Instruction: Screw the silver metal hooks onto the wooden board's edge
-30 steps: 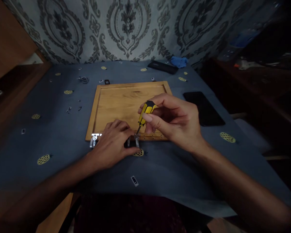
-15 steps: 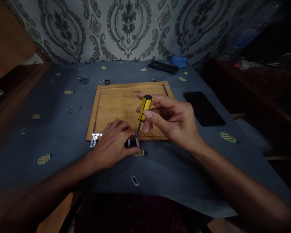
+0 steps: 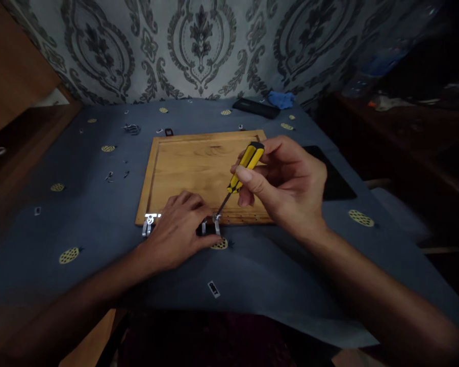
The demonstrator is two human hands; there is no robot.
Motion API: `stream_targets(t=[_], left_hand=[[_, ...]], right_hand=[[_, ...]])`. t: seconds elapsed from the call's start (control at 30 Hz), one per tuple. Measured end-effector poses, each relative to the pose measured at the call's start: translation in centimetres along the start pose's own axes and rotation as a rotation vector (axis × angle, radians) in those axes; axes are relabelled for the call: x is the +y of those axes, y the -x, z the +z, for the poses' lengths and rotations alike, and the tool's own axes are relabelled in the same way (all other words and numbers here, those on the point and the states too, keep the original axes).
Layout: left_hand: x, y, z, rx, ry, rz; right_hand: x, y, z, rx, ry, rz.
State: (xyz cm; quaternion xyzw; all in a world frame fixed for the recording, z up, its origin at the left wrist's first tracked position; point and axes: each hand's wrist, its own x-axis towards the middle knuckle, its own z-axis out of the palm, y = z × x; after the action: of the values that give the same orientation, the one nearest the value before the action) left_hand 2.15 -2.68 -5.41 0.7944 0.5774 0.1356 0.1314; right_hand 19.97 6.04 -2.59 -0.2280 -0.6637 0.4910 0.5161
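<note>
My right hand (image 3: 290,186) grips a yellow-and-black screwdriver (image 3: 247,165) by its handle, thumb in front and fingers behind. The shaft slants down to the left, its tip at the right end of a metal hook rail (image 3: 150,224). This rail lies along the near edge of a framed wooden board (image 3: 191,158), with its hooks hanging past the edge. My left hand (image 3: 179,229) is closed over the middle of the rail, thumb and index finger about its right-end hook (image 3: 217,225). The palm hides most of the rail. Small dark holes run along the board's edge to the right.
Several small screws (image 3: 110,176) and a bundle of metal hooks (image 3: 132,129) lie on the blue tablecloth (image 3: 99,219) at left. A dark phone (image 3: 334,176) is partly behind my right hand. A black case (image 3: 256,108) and blue cloth (image 3: 282,100) sit at the back.
My right hand has shifted right, and the screwdriver now leans further right with its tip still at the rail's right end. My left hand stays in place.
</note>
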Motion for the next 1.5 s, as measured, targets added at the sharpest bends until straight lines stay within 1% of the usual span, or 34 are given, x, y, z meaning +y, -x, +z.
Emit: stream_targets(t=[0.33, 0.5, 0.63, 0.8, 1.03, 1.27, 1.43, 1.5], left_hand=[[0.16, -0.06, -0.17, -0.031, 0.032, -0.024], [0.19, -0.03, -0.13, -0.012, 0.027, -0.015], [0.05, 0.02, 0.01, -0.003, 0.017, -0.008], [-0.02, 0.03, 0.07, -0.016, 0.017, -0.015], [-0.02, 0.02, 0.18, -0.003, 0.003, -0.010], [-0.04, 0.08, 0.17, -0.004, 0.006, -0.009], [0.00, 0.05, 0.11, -0.008, 0.004, -0.019], [-0.02, 0.02, 0.10, -0.012, 0.008, -0.018]], right_hand=[[0.76, 0.10, 0.46, -0.067, -0.052, 0.040], [0.87, 0.13, 0.35, -0.085, -0.067, 0.022], [0.82, 0.21, 0.33, -0.108, -0.035, 0.020], [0.57, 0.23, 0.24, -0.135, -0.055, 0.000], [0.06, 0.19, -0.02, -0.204, 0.004, 0.004], [0.32, 0.37, 0.09, -0.168, -0.011, 0.093], [0.55, 0.35, 0.30, -0.185, -0.051, 0.096], [0.52, 0.39, 0.35, -0.190, -0.039, 0.076]])
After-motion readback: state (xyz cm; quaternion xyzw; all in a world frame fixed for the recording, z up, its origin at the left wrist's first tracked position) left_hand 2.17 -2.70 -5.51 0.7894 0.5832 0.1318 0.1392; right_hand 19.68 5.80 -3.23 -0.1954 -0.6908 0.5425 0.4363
